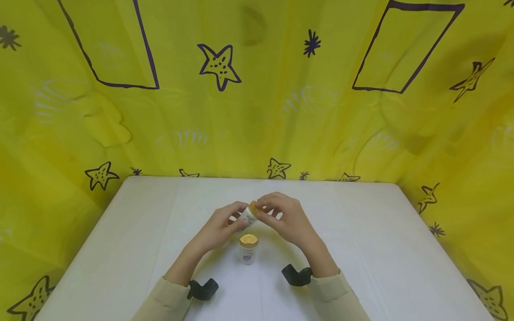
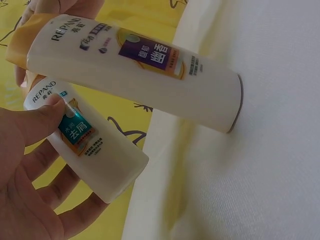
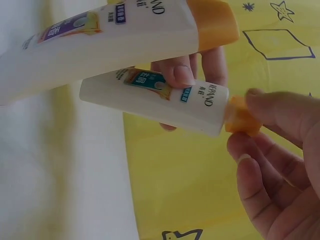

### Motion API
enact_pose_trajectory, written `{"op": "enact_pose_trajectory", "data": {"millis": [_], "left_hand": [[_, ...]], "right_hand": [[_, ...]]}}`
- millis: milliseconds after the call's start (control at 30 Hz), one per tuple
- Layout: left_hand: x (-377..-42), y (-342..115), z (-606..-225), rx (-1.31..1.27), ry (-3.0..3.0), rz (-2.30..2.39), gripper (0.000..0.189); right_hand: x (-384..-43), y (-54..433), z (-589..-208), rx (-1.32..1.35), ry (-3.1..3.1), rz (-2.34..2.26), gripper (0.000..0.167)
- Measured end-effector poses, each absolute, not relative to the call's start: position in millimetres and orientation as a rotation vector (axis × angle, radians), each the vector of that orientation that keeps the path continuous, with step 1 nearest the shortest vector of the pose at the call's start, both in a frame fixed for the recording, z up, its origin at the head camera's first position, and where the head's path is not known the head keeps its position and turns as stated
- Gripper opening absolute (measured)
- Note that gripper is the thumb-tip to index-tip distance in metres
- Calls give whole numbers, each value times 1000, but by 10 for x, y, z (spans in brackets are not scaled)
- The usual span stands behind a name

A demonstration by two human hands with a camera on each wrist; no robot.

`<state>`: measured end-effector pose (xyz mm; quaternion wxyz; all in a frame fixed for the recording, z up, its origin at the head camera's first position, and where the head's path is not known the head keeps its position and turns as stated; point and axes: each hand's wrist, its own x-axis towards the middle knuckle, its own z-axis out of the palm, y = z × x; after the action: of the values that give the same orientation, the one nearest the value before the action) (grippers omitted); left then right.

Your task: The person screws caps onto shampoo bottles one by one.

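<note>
Tilted above the table, a white shampoo bottle (image 2: 100,145) with a teal label is held by my left hand (image 1: 220,226), thumb across its front and fingers behind. My right hand (image 1: 288,219) pinches the bottle's orange cap (image 3: 243,116) between thumb and fingers. In the right wrist view the cap is at the bottle's top end; whether it is loose I cannot tell. A second white shampoo bottle (image 1: 247,255), with a purple label and a gold-orange cap (image 1: 248,241), stands upright on the table just in front of both hands.
A white-covered table (image 1: 152,249) lies under the hands. Behind it and at its sides hangs a yellow curtain (image 1: 257,111) with drawn starfish and shells. Each wrist carries a black camera mount (image 1: 203,290), low over the table.
</note>
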<state>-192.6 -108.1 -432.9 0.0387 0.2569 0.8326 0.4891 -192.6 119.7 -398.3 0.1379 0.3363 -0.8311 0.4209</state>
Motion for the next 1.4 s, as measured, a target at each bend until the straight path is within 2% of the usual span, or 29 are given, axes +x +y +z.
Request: {"op": "enact_pose_trajectory", "data": {"millis": [167,400,600,1067,1400], "left_hand": [[-1939,-1078,-4320,801,2558,1512,32],[-1932,-1078,-4328,868,2562,1498,31],[-1903,-1077,-4319,871,2573,1483,32],[-1916,-1095,-4288,806,2594,1500,34],[-1900,-1082,-4290,875,2580,1483,33]], "right_hand": [[-1927,1224,-3966,1006,-2416,1238,29],[-1910,1222,-3963,939,-2456,1200,17],[-1901,1195,-3978,927,-2448,1224,14],[-1906,1210,-3976,947,-2451,1272,23],[-1912,1216,-3986,974,-2444,1190,18]]}}
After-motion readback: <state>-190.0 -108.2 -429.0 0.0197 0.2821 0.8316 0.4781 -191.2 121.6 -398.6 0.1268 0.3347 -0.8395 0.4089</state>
